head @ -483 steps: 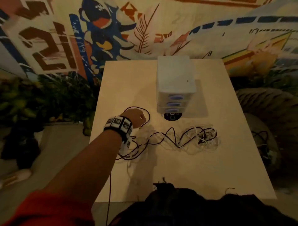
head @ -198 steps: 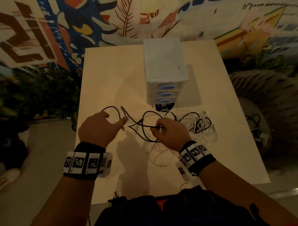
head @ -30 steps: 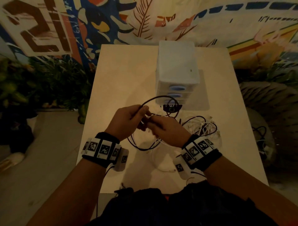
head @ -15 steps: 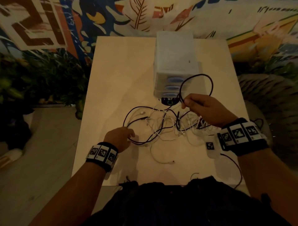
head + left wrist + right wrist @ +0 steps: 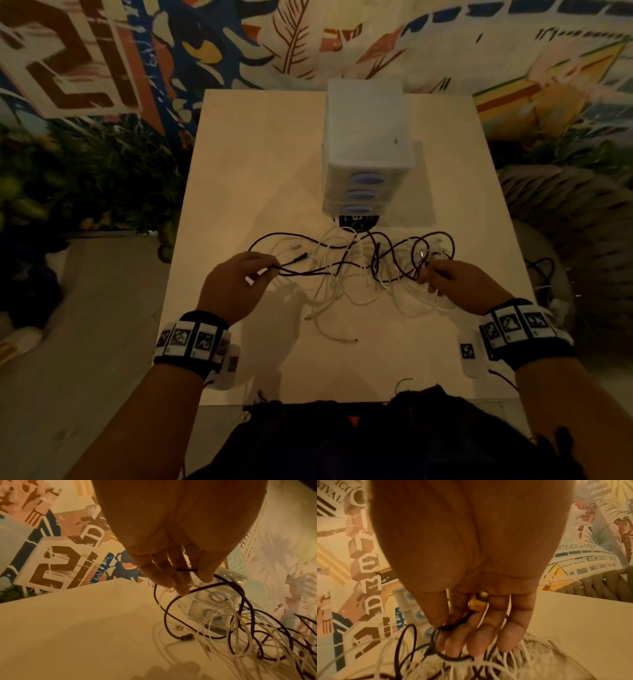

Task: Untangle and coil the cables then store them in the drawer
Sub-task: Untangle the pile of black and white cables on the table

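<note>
Cables | right hand: yellow plug, wrist view only

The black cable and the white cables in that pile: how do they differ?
The black cable is gripped by both hands, left hand and right hand; the white cables mostly lie loose on the table. The black cable makes wide loops; the white cables look thinner and bunched. Both are tangled together.

From head height we look forward and down over the desk. Our wrist views look close along each palm to the fingers; all three share the cables.
</note>
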### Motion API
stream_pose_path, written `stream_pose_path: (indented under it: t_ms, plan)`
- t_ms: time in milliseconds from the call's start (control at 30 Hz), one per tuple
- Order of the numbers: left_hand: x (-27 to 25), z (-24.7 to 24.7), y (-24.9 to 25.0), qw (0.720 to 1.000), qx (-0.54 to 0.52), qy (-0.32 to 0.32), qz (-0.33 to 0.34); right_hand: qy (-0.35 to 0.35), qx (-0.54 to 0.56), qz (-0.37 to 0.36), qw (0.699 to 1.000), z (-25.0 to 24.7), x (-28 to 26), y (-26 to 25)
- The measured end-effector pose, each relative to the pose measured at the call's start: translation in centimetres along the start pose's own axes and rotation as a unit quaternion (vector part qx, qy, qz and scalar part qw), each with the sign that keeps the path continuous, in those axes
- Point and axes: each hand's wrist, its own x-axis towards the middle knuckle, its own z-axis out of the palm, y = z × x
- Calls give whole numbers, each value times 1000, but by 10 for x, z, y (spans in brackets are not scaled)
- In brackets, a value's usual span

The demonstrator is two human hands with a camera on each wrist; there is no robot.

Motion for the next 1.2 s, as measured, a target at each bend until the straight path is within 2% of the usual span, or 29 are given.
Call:
stream_pose_path:
  t_ms: [200,300,333,400,467,567,667,767,900,967,1067,1133,1200]
  plan:
    - [7,0,7,999,-36,18,-22,-6,-69,46,997,19,-9,6]
    - [10,2,9,997,-62,9,-42,1,-137,63,989,4,-15,-9]
    - [10,3,10,997,-69,7,-44,-12,-145,69,987,-6,-18,-17]
    - [11,3,12,996,-80,3,-45,-81,-120,67,987,-26,-27,-38]
    - [12,3,14,995,-88,-1,-42,-101,-74,15,992,-34,-34,-63]
    - [14,2,19,993,-111,-3,-40,-18,-37,-102,994,-13,-29,-101]
    - [15,3,23,989,-141,-7,-38,27,-59,-188,980,33,-3,-128]
    - [16,1,25,985,-165,-15,-45,72,-58,-206,974,73,24,-137]
    - [16,-8,25,979,-198,-20,-49,159,-6,-218,963,82,36,-141]
    - [16,-10,25,985,-170,-17,-35,159,-13,-237,958,76,37,-140]
    - [16,-13,30,998,-57,20,0,133,-27,-230,964,66,37,-141]
    - [19,-12,38,1000,-11,11,14,122,-27,-234,964,62,36,-145]
    - [23,-8,45,997,50,-4,58,107,-31,-246,963,58,34,-148]
